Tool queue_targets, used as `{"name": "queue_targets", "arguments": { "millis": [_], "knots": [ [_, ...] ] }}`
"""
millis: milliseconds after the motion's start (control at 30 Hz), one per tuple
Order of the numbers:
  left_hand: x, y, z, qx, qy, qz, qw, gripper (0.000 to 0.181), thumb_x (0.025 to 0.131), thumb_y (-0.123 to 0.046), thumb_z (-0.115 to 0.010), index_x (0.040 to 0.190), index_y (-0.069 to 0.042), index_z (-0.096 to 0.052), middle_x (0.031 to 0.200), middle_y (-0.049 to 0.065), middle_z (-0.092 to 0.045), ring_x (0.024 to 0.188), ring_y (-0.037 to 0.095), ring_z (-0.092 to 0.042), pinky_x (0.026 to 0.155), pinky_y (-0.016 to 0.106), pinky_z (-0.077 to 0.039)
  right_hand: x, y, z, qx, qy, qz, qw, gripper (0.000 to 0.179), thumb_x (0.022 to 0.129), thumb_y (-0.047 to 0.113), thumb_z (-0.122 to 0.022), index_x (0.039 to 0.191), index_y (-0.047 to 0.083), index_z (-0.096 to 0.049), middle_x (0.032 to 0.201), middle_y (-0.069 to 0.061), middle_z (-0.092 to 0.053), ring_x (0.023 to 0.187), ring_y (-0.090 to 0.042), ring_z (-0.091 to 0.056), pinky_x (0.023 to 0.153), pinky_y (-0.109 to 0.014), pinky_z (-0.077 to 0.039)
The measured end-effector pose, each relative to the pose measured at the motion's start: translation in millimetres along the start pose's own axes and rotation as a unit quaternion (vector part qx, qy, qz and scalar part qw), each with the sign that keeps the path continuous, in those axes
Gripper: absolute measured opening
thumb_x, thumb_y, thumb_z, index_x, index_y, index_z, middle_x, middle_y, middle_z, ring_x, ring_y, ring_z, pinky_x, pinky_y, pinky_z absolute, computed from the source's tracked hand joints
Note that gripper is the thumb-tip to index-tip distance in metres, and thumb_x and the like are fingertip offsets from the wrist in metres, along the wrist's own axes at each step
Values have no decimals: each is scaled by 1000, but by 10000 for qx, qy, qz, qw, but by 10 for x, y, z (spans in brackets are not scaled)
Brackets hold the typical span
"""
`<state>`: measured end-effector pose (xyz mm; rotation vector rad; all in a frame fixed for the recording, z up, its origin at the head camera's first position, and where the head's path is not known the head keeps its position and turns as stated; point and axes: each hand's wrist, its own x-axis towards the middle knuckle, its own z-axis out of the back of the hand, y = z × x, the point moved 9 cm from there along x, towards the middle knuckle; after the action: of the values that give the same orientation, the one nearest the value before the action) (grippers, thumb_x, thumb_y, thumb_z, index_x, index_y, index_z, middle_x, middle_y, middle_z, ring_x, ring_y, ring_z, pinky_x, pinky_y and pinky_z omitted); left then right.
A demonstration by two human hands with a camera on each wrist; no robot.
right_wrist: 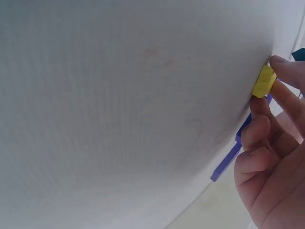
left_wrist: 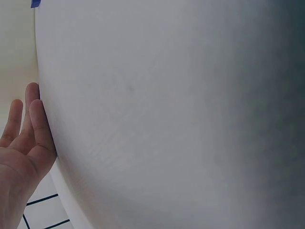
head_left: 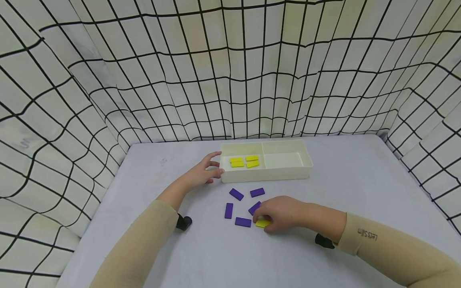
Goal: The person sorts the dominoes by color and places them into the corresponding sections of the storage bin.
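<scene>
A yellow block [head_left: 263, 223] sits at table level between the thumb and fingers of my right hand [head_left: 284, 214]. The right wrist view shows the same yellow block [right_wrist: 264, 82] pinched there, purple blocks just behind the hand. My left hand [head_left: 202, 172] has its fingers spread, fingertips touching the left end of a white two-compartment tray [head_left: 266, 174]. In that tray's left compartment lie several yellow blocks [head_left: 237, 164]. Several purple blocks [head_left: 243, 222] are scattered in front of the tray, and one purple block [head_left: 254, 207] is partly hidden behind my right hand.
The right compartment [head_left: 284, 160] of the tray holds no blocks. A white cloth covers the table [head_left: 345, 176]. Black netting [head_left: 245, 76] over pale walls rises along the back and both sides. Each wrist carries a small black camera [head_left: 184, 222].
</scene>
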<state>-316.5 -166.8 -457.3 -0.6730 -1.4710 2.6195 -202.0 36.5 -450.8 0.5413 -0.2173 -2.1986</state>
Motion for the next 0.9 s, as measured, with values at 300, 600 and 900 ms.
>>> {"name": "queue_targets", "arguments": {
  "millis": [300, 600, 900],
  "knots": [
    [-17, -13, -1, -21, 9, 7, 10000, 73, 95, -40, -65, 152, -50, -19, 147, 4, -40, 113, 20, -62, 98, 41, -49, -11, -78, 107, 23, -102, -207, 9997, 29, 84, 26, -76, 111, 35, -72, 81, 17, -55, 76, -6, -52, 74, -27, -47],
    [-17, -22, -4, -40, 48, -49, 10000, 74, 95, -40, -66, 151, -50, -19, 148, 4, -40, 113, 20, -62, 98, 42, -48, -27, -152, 351, 11, -472, -236, 9986, 33, 84, 26, -77, 116, 31, -71, 83, 19, -57, 79, -5, -53, 74, -26, -49],
    [-9, -16, -4, -57, 70, -65, 9999, 74, 95, -41, -66, 152, -50, -19, 147, 4, -40, 113, 20, -62, 98, 42, -48, -5, -252, 585, 138, -742, -313, 9967, 34, 87, 23, -75, 121, 27, -71, 90, 18, -60, 86, -11, -59, 78, -27, -49]
  ]
}}
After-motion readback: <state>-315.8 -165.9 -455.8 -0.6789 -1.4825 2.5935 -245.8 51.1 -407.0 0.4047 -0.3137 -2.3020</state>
